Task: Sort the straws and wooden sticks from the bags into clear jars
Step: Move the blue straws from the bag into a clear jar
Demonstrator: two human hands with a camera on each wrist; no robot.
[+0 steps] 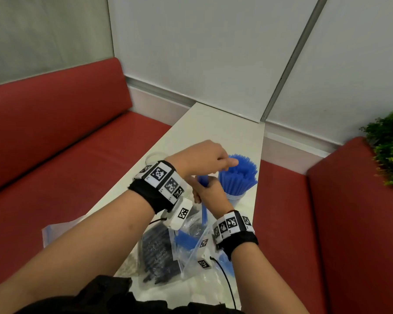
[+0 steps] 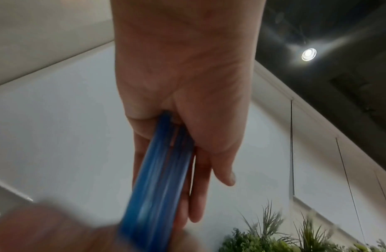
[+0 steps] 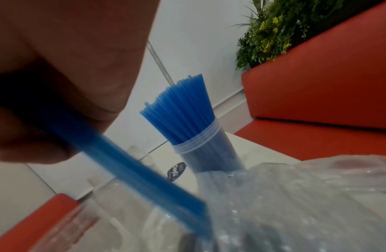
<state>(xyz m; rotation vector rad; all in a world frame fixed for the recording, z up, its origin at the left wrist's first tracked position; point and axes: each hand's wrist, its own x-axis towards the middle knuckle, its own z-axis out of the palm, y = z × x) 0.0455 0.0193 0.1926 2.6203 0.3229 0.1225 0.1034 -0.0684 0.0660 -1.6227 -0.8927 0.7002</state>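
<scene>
My right hand (image 1: 205, 192) grips a small bundle of blue straws (image 1: 205, 211) upright in its fist above an open clear bag (image 1: 191, 248) that holds more blue straws. In the right wrist view the bundle (image 3: 144, 170) slants down into that bag (image 3: 295, 196). My left hand (image 1: 204, 160) hovers over the bundle's top. In the left wrist view the straws (image 2: 161, 170) meet its palm and run along nearly straight fingers (image 2: 198, 204). Just right of both hands, a clear jar (image 1: 235, 198) is packed with blue straws (image 1: 238, 175). The same jar (image 3: 209, 153) shows in the right wrist view.
A second clear jar (image 1: 153, 156) stands behind my left wrist. A bag of dark sticks (image 1: 159, 252) and a bag of pale material (image 1: 129, 266) lie near the front of the narrow white table (image 1: 213, 132). Red benches (image 1: 77, 166) flank it; a plant (image 1: 390, 150) stands at the right.
</scene>
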